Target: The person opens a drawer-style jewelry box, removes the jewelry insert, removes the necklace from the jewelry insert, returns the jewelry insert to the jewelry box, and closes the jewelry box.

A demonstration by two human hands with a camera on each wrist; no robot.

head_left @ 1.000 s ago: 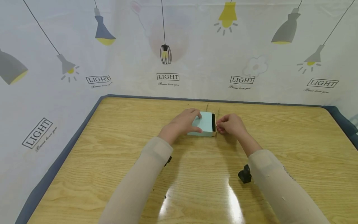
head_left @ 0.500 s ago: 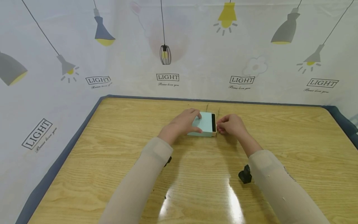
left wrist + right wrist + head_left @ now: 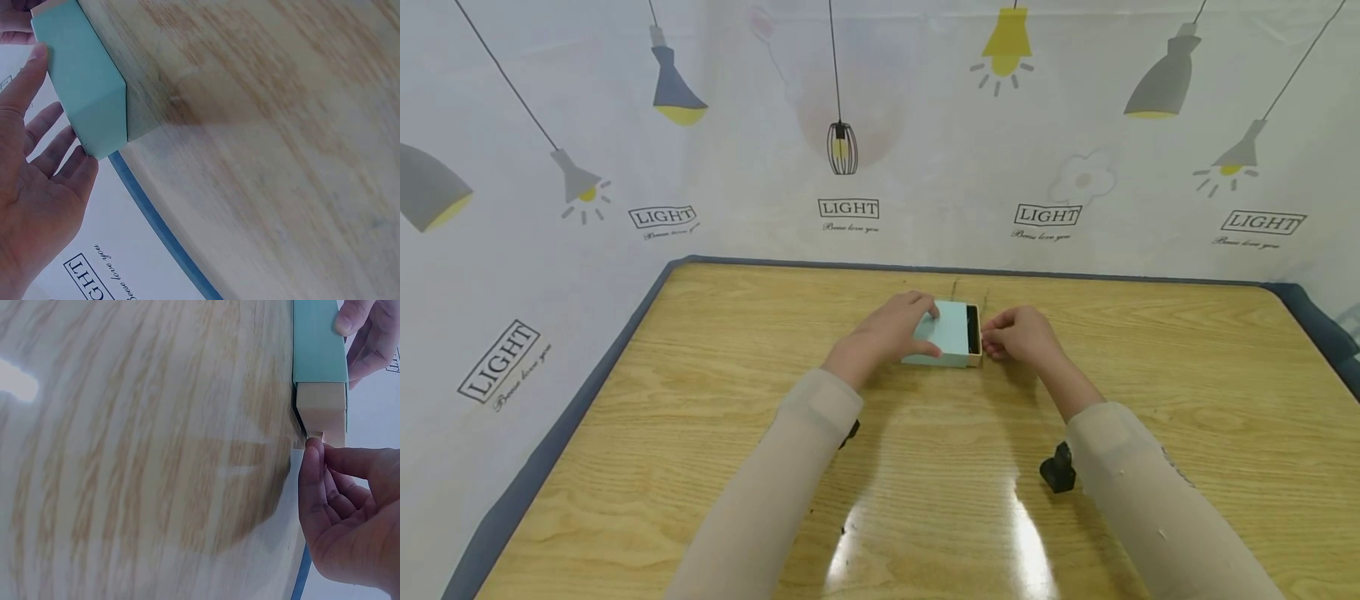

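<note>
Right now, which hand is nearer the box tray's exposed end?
Right. Right hand pinches a tab at the exposed end; left hand grips the turquoise sleeve, farther off.

Ur table (image 3: 940,450) is light wood w/ some glare. You've got a mint box (image 3: 952,333) on it nr the back, inner tray (image 3: 320,400) partway out.

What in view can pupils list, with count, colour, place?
Box cover: 1, mint, around drawer
Drawer: 1, pale, partly out of cover
Tab: 1, pale, at drawer's end
Table: 1, tan, under cover
Edge strip: 1, blue, around table
Backdrop: 1, white, beyond table
Printed lamps: 7, mixed colours, on backdrop
LIGHT labels: 5, black, on backdrop
Small objects: 2, black, by sleeves
Sleeves: 2, beige, on forearms
Left grip: 1, holding cover
Right grip: 1, pinching tab
</note>
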